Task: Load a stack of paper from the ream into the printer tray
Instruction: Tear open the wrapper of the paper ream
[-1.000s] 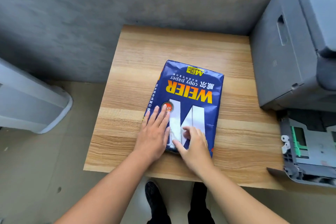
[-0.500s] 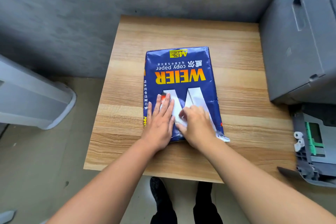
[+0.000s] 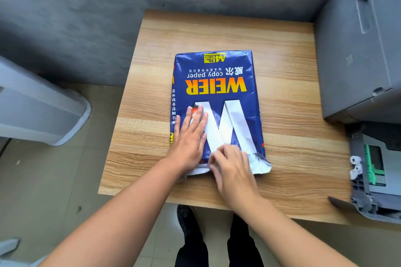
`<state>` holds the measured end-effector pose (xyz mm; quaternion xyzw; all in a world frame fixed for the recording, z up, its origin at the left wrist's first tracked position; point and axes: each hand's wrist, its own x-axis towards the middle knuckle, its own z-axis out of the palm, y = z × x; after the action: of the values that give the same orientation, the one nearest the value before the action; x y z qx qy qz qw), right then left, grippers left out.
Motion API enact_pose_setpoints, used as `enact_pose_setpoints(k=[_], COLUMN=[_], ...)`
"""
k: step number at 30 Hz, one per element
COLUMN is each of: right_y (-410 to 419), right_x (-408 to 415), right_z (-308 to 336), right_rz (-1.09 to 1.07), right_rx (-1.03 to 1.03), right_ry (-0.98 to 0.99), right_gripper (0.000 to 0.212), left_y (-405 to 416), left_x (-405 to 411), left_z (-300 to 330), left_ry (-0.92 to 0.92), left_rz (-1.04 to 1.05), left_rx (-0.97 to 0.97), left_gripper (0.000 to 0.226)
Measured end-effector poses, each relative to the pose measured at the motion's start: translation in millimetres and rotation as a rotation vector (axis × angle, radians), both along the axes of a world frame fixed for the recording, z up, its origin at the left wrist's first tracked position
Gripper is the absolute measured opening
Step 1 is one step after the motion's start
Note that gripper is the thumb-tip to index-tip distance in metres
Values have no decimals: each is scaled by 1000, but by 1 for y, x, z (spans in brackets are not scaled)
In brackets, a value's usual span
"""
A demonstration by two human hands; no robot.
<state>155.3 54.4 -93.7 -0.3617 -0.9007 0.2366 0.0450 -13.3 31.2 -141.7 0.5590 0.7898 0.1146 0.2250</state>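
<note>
A blue ream of copy paper (image 3: 217, 84) with yellow lettering lies flat on the wooden table (image 3: 293, 158). Its near end is torn open, with a loose silver-lined flap at the right corner. My left hand (image 3: 191, 136) presses flat on the ream's near left part, fingers spread. My right hand (image 3: 232, 169) sits at the torn near edge with fingers curled at the wrapper's opening; it is blurred. The grey printer (image 3: 364, 50) stands at the right, and its pulled-out paper tray (image 3: 373, 169) with green guides sits at the table's right edge.
A grey concrete wall runs behind the table. A pale grey rounded unit (image 3: 39, 110) stands on the floor at the left. My legs and dark shoes (image 3: 188, 221) show below the table's near edge.
The ream has turned from skewed to square with the table. My right hand has slid back from on top of the ream to its torn near edge; the flap at the right corner hangs looser.
</note>
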Motion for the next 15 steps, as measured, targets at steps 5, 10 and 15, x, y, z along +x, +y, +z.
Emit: enact_pose_setpoints(k=[5, 10, 15], right_y=[-56, -55, -31], right_x=[53, 50, 30], right_z=[-19, -13, -4], right_rz=[192, -5, -679], right_rx=[48, -161, -301], right_ry=[-58, 189, 151], right_gripper=[18, 18, 37], left_y=[0, -3, -14], left_x=[-2, -8, -16], left_z=[1, 3, 5], left_ry=[46, 125, 219], left_rz=[-11, -36, 30], left_rx=[-3, 15, 81], left_gripper=[56, 56, 57])
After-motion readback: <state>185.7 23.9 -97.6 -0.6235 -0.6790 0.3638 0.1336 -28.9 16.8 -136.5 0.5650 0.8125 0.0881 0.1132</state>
